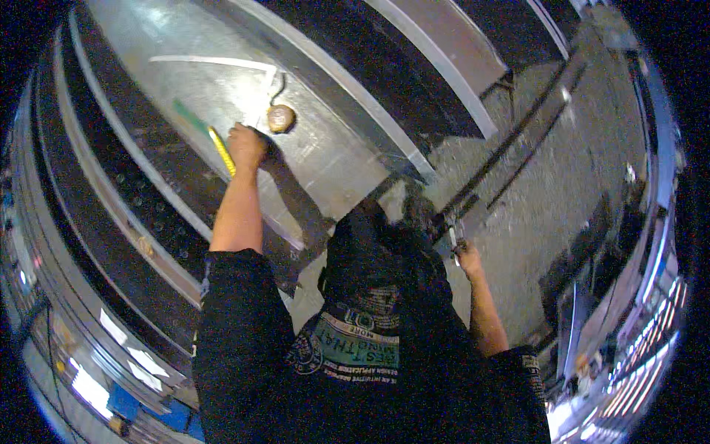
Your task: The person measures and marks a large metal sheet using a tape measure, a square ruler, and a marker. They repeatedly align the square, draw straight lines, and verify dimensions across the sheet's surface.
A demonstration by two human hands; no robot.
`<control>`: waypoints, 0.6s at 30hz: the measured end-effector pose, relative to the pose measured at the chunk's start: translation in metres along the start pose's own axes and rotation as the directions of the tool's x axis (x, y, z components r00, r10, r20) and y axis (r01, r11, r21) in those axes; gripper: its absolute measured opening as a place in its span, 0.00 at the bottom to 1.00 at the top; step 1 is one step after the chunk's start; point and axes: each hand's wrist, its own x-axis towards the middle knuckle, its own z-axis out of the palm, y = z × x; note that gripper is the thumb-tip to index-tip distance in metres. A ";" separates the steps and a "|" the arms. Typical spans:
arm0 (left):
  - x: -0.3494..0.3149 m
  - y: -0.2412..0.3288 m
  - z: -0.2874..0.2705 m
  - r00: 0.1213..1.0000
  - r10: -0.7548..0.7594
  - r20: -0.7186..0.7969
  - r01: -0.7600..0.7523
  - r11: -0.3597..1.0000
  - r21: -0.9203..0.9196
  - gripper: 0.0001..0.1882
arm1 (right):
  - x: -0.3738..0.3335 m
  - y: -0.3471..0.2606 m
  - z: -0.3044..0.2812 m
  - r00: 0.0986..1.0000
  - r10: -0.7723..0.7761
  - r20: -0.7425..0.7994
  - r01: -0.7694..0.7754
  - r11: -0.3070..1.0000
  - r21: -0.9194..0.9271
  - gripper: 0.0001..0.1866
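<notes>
My left hand (pixel 245 145) is stretched forward over a large sheet of shiny metal (pixel 325 148) and grips a yellow and green tool (pixel 219 148) that rests on the sheet. A small round brown object (pixel 281 118), perhaps a tape measure, lies on the metal just right of that hand. My right hand (pixel 467 257) hangs low at my right side, closed around a small metal tool (pixel 454 240). My dark printed shirt fills the lower middle of the view.
Long metal sheets and profiles (pixel 444 44) lie side by side across the top. A dark perforated strip (pixel 148 192) runs along the left. Grey concrete floor (pixel 547 177) lies to the right, with bright lights near the lower rim.
</notes>
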 end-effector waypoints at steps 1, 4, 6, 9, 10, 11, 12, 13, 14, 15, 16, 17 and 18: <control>-0.001 0.021 -0.002 0.999 -0.023 0.034 0.026 0.994 -0.103 0.25 | -0.010 0.030 -0.002 0.994 0.111 0.025 -0.112 0.992 0.051 0.07; 0.003 0.020 -0.023 0.994 0.005 0.109 0.013 0.985 -0.171 0.23 | -0.052 0.041 0.016 0.943 0.327 0.058 -0.328 0.892 0.310 0.06; 0.015 -0.003 -0.036 0.969 -0.014 0.246 0.078 0.965 -0.251 0.21 | -0.066 0.035 0.020 0.929 0.342 0.144 -0.369 0.888 0.273 0.06; 0.028 -0.019 -0.076 0.702 0.152 0.695 0.554 0.497 -0.668 0.09 | -0.072 0.038 0.022 0.902 0.395 0.177 -0.432 0.811 0.395 0.10; 0.018 -0.017 -0.103 0.663 0.204 0.721 0.640 0.345 -0.686 0.07 | -0.066 0.036 0.023 0.939 0.319 0.129 -0.344 0.858 0.383 0.10; 0.008 -0.024 -0.125 0.663 0.289 0.690 0.645 0.248 -0.723 0.06 | -0.059 0.033 0.025 0.969 0.229 0.088 -0.245 0.897 0.368 0.11; -0.005 -0.023 -0.151 0.676 0.239 0.697 0.631 0.302 -0.715 0.08 | -0.049 0.027 0.027 0.990 0.131 0.044 -0.138 0.925 0.354 0.11; -0.023 -0.015 -0.175 0.689 0.186 0.700 0.619 0.352 -0.702 0.10 | -0.035 0.020 0.024 0.997 0.020 0.068 -0.037 0.968 0.249 0.12; -0.043 -0.012 -0.205 0.718 0.111 0.687 0.601 0.400 -0.692 0.12 | -0.025 -0.005 0.025 0.994 -0.108 0.031 0.102 0.983 0.154 0.12; -0.067 -0.014 -0.218 0.722 0.122 0.681 0.604 0.371 -0.706 0.15 | -0.022 -0.043 0.025 0.968 -0.251 0.008 0.250 0.966 0.064 0.13; -0.092 -0.011 -0.233 0.731 0.129 0.670 0.600 0.345 -0.721 0.19 | -0.027 -0.086 0.022 0.918 -0.396 -0.013 0.396 0.918 -0.019 0.13; -0.128 0.025 -0.271 0.779 0.152 0.608 0.526 0.369 -0.766 0.25 | -0.033 -0.121 0.013 0.890 -0.455 0.022 0.452 0.888 0.089 0.15; -0.155 0.025 -0.262 0.777 0.219 0.590 0.557 0.195 -0.807 0.23 | -0.045 -0.161 0.005 0.842 -0.534 0.079 0.510 0.835 0.205 0.16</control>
